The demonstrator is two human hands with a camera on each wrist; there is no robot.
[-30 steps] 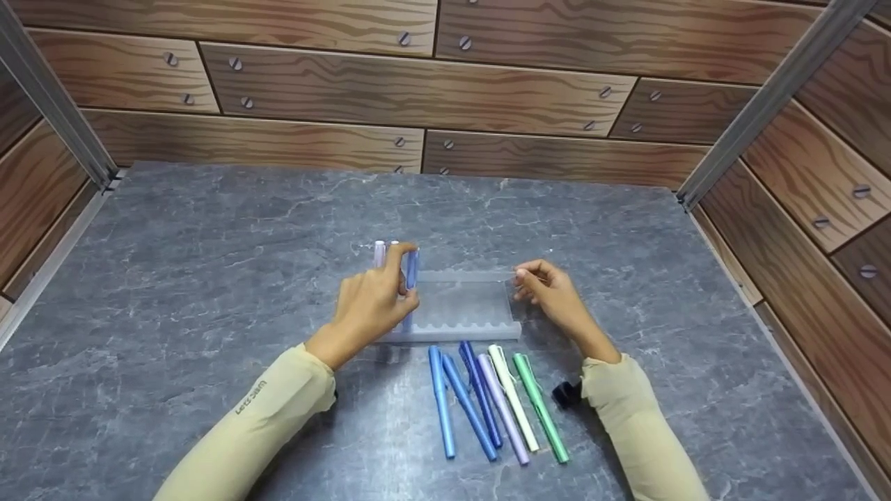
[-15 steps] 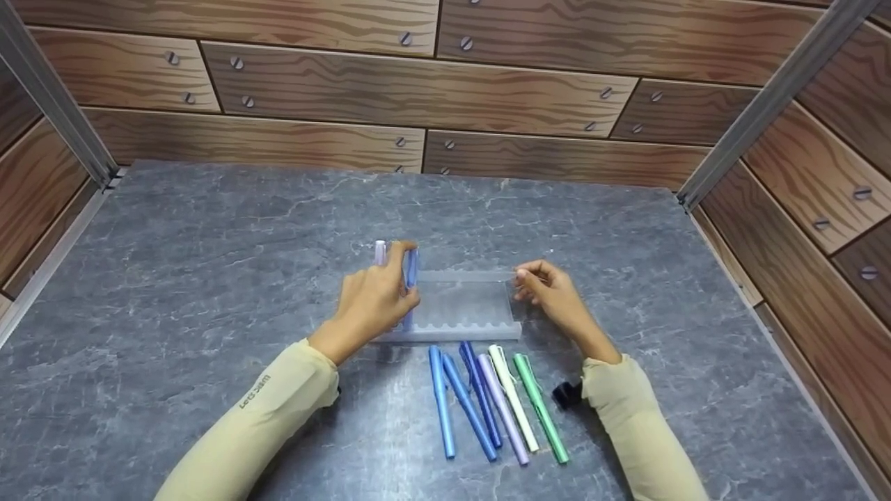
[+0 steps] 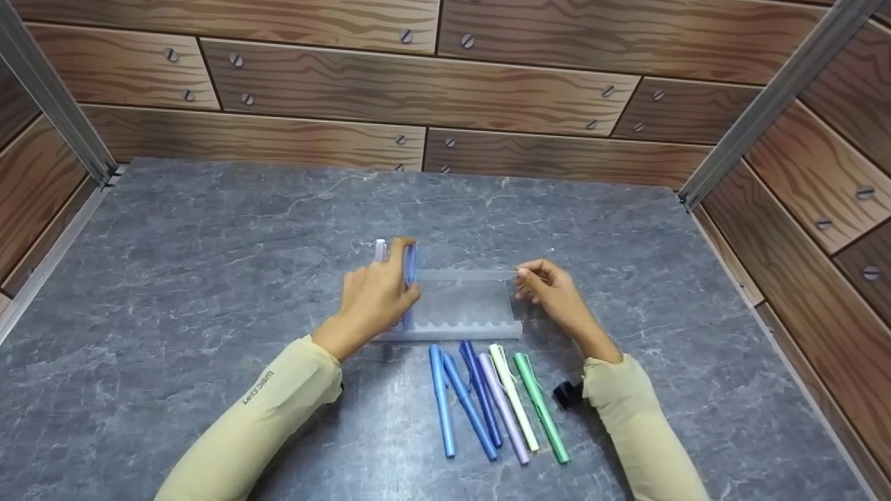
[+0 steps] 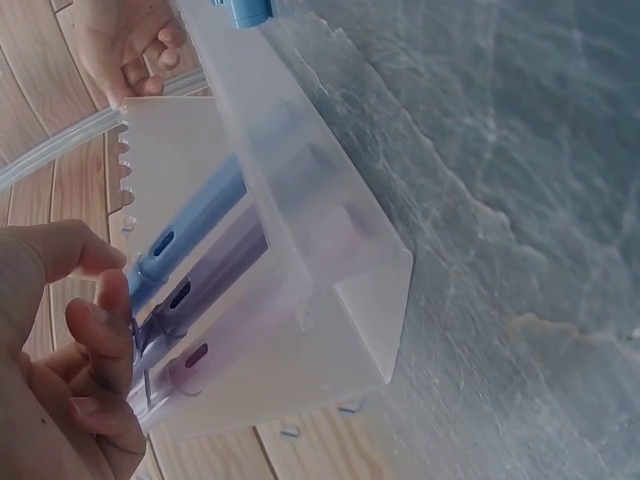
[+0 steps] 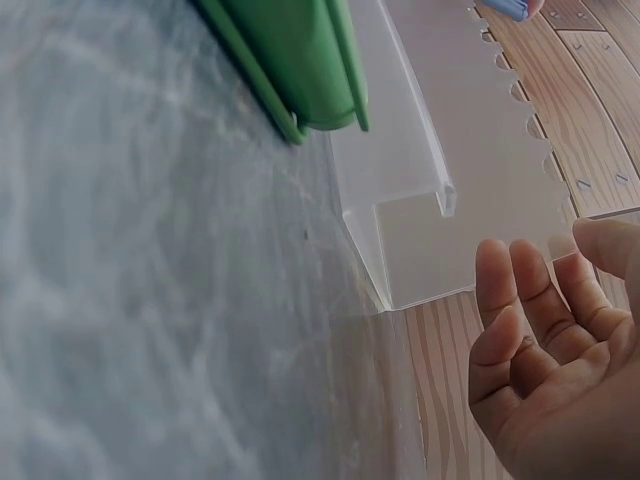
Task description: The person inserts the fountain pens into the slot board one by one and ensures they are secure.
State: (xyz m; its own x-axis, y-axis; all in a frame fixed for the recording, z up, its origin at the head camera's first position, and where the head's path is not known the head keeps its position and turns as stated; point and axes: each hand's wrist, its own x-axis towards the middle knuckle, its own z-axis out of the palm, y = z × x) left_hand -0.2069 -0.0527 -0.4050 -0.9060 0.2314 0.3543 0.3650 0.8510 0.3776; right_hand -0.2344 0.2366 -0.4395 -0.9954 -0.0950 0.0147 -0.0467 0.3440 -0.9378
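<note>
A clear plastic pen rack with a notched edge stands mid-table. My left hand is at its left part, thumb and index finger pinching a blue pen that lies in the rack. In the left wrist view, a purple pen and a pink pen lie beside that blue pen, their cap ends partly behind the fingers. My right hand is at the rack's far right corner, thumb and index finger pinching its edge, the other fingers loosely curled.
In front of the rack lie several loose pens: blue ones, a lilac one, a white one and a green one. Wood-patterned panels wall the grey marbled table at back and sides.
My left hand has shifted slightly right and its thumb has moved up along the blue pen. One pale pen end beside it is now hidden. My right hand stays at the rack's corner.
</note>
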